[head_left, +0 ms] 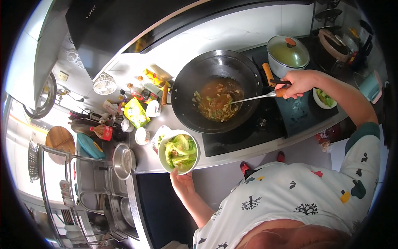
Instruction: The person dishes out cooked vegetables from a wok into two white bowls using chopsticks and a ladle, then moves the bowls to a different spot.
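My left hand grips the rim of a white bowl from below. Cooked lettuce leaves fill the bowl, which hovers at the counter's front edge. In my right hand is a metal cooking utensil with a wooden handle; its working end is hidden in the food. A dark stick also pokes out of the same fist. Brown broth with chopped pieces and bits of green lies in the bottom of a large black wok on the cooktop.
A lidded pot stands right of the wok, and another bowl of greens sits beneath my right forearm. Left of the wok are seasoning bottles, a yellow pouch and small tubs. A steel basin rests near the sink.
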The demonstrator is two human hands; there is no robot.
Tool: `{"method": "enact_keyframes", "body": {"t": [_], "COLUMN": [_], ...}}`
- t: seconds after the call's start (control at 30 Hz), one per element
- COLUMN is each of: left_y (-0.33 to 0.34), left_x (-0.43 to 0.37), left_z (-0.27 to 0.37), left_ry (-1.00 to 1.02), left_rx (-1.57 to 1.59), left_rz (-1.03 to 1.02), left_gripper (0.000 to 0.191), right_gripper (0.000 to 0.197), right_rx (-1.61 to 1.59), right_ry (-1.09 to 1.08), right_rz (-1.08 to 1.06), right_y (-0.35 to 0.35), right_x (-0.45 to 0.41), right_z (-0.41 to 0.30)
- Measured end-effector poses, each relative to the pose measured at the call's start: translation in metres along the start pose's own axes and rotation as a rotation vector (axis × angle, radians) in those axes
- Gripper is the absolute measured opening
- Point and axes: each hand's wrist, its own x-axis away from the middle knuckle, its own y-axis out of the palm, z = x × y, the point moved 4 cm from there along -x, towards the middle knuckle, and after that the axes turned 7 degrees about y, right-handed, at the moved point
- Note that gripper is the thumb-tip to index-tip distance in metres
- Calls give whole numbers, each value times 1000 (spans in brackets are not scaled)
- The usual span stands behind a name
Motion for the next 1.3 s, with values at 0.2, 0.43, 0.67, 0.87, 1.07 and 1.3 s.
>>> {"method": "enact_keyframes", "body": {"t": [0.2,0.43,0.67,0.87,1.07,1.3], "left_y": [14,43,71,106,141,155], "left_x": [-2,-31,-88,-130,-147,-140], "left_z": [4,7,-5,-43,-84,-110], "left_ry": [4,1,-88,-185,-298,-407], "left_rx": [-22,-50,-135,-240,-208,-104], "left_rz": [-26,-163,-215,-281,-366,-376], "left_gripper": [46,55,54,52,55,58], "right_gripper": [42,43,47,40,38,39], "right_rx": [-9,55,69,96,159,552], "right_ry": [-11,2,-53,-88,-77,-362], "right_rz": [11,114,210,305,350,657], "right_y": [-6,-29,-64,-86,-84,-45], "right_x": [13,41,72,108,131,131], "right_z": [-2,-19,-44,-73,-93,-95]}}
